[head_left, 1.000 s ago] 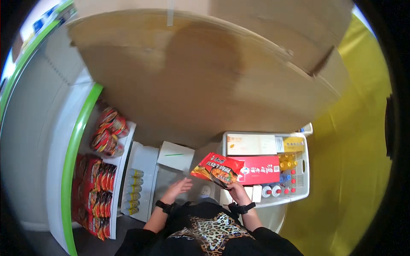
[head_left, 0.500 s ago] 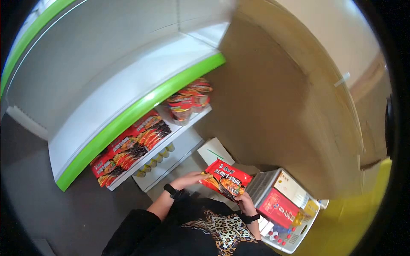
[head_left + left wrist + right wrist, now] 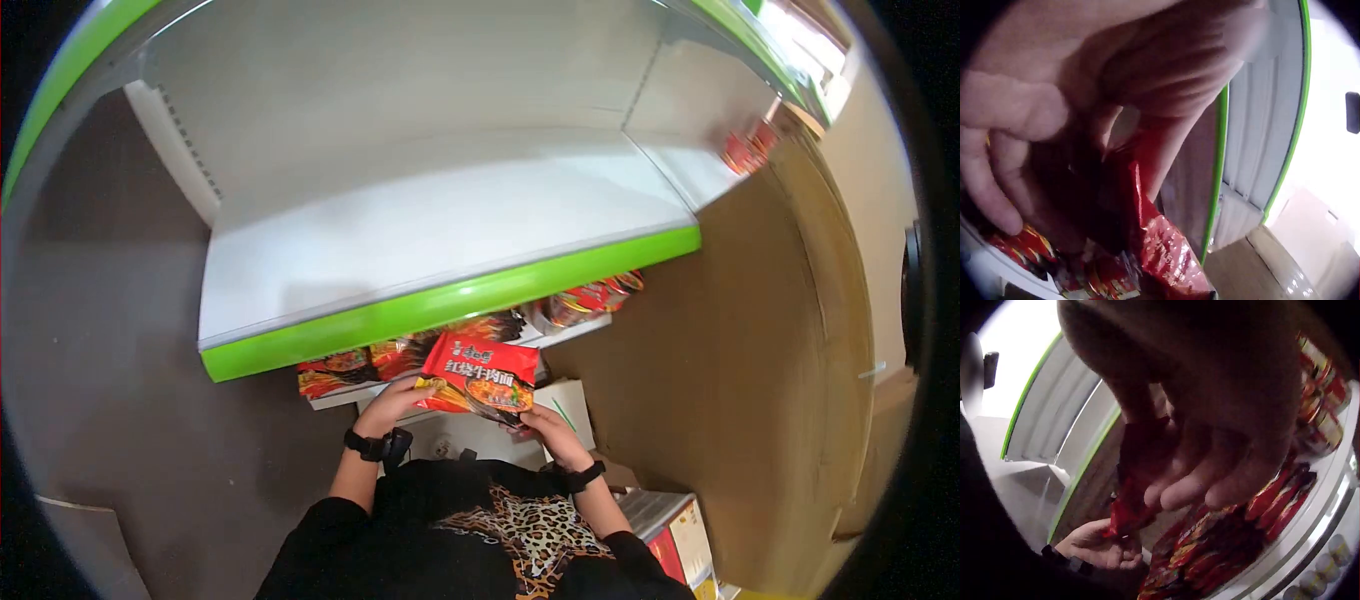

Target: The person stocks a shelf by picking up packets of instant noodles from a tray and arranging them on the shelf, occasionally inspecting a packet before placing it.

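Note:
A red instant noodle packet (image 3: 478, 376) is held level in front of the body, its printed face up. My left hand (image 3: 395, 402) pinches its left end, thumb on top. At the lower right corner my right hand (image 3: 552, 434) grips it between thumb and fingers. In the left wrist view the left hand (image 3: 1085, 94) covers much of the red wrapper (image 3: 1172, 256). The right wrist view shows the right hand's curled fingers (image 3: 1191, 494) at the packet. Rows of similar noodle packets (image 3: 335, 372) stand on the lower shelf just beyond, partly hidden by the held one.
Above the packets runs a white shelf (image 3: 430, 220) with a green front edge (image 3: 450, 305). Noodle cups (image 3: 590, 298) stand at the lower shelf's right end. A cardboard sheet (image 3: 720, 370) walls the right side. A crate's boxes (image 3: 690, 540) show at the lower right.
The view has turned left from the crate to the shelves. The left hand, earlier free, has taken the packet's left end, and both hands now hold it before the lower shelf.

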Demonstrator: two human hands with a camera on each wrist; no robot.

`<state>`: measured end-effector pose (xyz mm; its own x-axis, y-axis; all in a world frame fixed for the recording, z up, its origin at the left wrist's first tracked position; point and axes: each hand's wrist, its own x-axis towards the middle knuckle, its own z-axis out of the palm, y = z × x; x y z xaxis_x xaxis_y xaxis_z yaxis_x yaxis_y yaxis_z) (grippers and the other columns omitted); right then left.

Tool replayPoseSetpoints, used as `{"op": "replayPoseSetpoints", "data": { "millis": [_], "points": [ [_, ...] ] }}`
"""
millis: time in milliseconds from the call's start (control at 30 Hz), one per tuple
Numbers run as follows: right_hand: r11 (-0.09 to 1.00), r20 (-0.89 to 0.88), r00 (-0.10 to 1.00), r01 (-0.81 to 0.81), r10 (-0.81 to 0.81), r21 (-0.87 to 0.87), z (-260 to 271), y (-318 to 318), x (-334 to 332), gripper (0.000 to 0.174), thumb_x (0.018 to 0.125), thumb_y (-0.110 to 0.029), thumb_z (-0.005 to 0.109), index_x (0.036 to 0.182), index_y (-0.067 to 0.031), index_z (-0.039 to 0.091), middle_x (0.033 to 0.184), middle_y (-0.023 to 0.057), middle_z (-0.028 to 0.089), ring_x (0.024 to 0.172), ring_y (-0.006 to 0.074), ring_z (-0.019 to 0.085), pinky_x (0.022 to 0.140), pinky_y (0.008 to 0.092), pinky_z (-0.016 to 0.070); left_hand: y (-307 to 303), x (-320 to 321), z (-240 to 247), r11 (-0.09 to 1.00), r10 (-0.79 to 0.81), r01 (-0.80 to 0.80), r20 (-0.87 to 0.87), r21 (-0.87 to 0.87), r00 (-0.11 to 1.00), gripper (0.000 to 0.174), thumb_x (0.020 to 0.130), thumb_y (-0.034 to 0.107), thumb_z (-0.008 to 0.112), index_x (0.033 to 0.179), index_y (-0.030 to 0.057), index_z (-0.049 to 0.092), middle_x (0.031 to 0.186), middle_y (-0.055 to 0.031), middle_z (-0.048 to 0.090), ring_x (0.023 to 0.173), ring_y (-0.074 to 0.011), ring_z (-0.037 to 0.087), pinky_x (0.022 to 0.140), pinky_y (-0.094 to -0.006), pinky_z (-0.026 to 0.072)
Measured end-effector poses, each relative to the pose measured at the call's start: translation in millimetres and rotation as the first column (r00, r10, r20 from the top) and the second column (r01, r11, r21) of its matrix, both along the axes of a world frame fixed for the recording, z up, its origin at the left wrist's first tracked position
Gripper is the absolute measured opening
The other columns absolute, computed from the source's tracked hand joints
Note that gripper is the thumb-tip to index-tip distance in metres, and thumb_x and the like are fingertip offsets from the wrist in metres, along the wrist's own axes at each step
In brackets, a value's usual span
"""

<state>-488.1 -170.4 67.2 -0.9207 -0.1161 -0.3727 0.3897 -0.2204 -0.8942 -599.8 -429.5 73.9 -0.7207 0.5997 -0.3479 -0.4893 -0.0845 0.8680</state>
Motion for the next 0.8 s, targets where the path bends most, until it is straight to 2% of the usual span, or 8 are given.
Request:
{"op": "replayPoseSetpoints", "data": {
  "millis": [67, 133, 300, 467, 600, 633, 733, 800],
  "points": [
    [0.997, 0.103, 0.992, -0.064, 0.069, -0.045, 19, -29, -30, 0.025, 0.084, -0.019, 0.043, 0.101, -0.0006, 0.049, 0.090, 0.0065, 0.057, 0.078, 0.0119, 0.056, 0.069, 0.0212, 0.0402, -29, 2, 4, 0.996, 0.093, -0.093, 0.055, 0.005, 0.994, 0.028, 0.079, 0.015, 0.053, 0.104, 0.0024, 0.053, 0.099, -0.0007, 0.054, 0.088, -0.0085, 0.048, 0.076, -0.0225, 0.0363],
    [0.993, 0.113, 0.988, -0.096, 0.103, -0.064, 0, -55, -53, 0.024, 0.084, -0.019, 0.044, 0.100, -0.0004, 0.047, 0.086, 0.0058, 0.057, 0.073, 0.0126, 0.057, 0.068, 0.0227, 0.0428, -59, 12, 10, 0.939, 0.315, -0.288, 0.131, -0.188, 0.940, 0.029, 0.077, 0.018, 0.055, 0.104, 0.0067, 0.053, 0.098, 0.0003, 0.054, 0.084, -0.0067, 0.048, 0.071, -0.0212, 0.0365],
    [0.960, 0.217, 0.944, -0.210, 0.248, -0.186, -48, -121, -97, 0.016, 0.082, -0.013, 0.045, 0.093, -0.0026, 0.048, 0.077, 0.0052, 0.055, 0.067, 0.0120, 0.056, 0.063, 0.0219, 0.0451, -132, 32, -43, 0.789, 0.613, -0.598, 0.238, -0.139, 0.753, 0.029, 0.076, 0.022, 0.058, 0.102, 0.0098, 0.051, 0.095, 0.0008, 0.051, 0.084, -0.0097, 0.046, 0.069, -0.0248, 0.0393],
    [0.906, 0.286, 0.860, -0.412, 0.422, -0.100, -68, -171, -123, 0.022, 0.080, -0.012, 0.040, 0.099, -0.0046, 0.048, 0.079, 0.0052, 0.056, 0.069, 0.0107, 0.054, 0.061, 0.0203, 0.0428, -173, 36, -65, 0.694, 0.672, -0.717, 0.418, -0.067, 0.611, 0.027, 0.076, 0.018, 0.058, 0.100, 0.0085, 0.049, 0.095, -0.0036, 0.050, 0.082, -0.0161, 0.048, 0.072, -0.0307, 0.0420],
    [0.928, 0.244, 0.899, -0.373, 0.363, -0.006, -88, -202, -141, 0.028, 0.080, -0.019, 0.042, 0.104, -0.0048, 0.045, 0.078, 0.0065, 0.058, 0.065, 0.0112, 0.054, 0.058, 0.0235, 0.0420, -199, 12, -95, 0.657, 0.610, -0.752, 0.619, -0.048, 0.494, 0.021, 0.077, 0.015, 0.056, 0.095, 0.0067, 0.049, 0.092, -0.0065, 0.051, 0.081, -0.0196, 0.049, 0.073, -0.0343, 0.0435],
    [0.902, 0.083, 0.910, -0.415, 0.407, 0.121, -92, -204, -148, 0.029, 0.079, -0.020, 0.045, 0.104, -0.0059, 0.045, 0.080, 0.0061, 0.057, 0.066, 0.0114, 0.054, 0.055, 0.0243, 0.0412, -201, 3, -103, 0.664, 0.606, -0.746, 0.619, -0.049, 0.499, 0.021, 0.077, 0.015, 0.056, 0.095, 0.0067, 0.049, 0.092, -0.0065, 0.051, 0.081, -0.0196, 0.049, 0.073, -0.0343, 0.0435],
    [0.945, 0.164, 0.936, -0.324, 0.313, 0.043, -81, -212, -156, 0.029, 0.079, -0.014, 0.044, 0.107, -0.0060, 0.045, 0.086, 0.0070, 0.056, 0.069, 0.0125, 0.055, 0.055, 0.0251, 0.0421, -200, -21, -120, 0.605, 0.601, -0.791, 0.599, 0.091, 0.529, 0.018, 0.078, 0.017, 0.055, 0.090, 0.0050, 0.050, 0.090, -0.0082, 0.053, 0.078, -0.0201, 0.050, 0.073, -0.0346, 0.0442],
    [0.938, 0.165, 0.933, -0.336, 0.320, 0.079, -75, -211, -153, 0.031, 0.080, -0.011, 0.042, 0.110, -0.0051, 0.043, 0.092, 0.0080, 0.054, 0.071, 0.0137, 0.055, 0.058, 0.0266, 0.0439, -196, -33, -122, 0.480, 0.639, -0.869, 0.630, 0.121, 0.441, 0.019, 0.080, 0.017, 0.053, 0.090, 0.0017, 0.050, 0.089, -0.0105, 0.053, 0.079, -0.0222, 0.052, 0.075, -0.0359, 0.0451]
  ]
}}
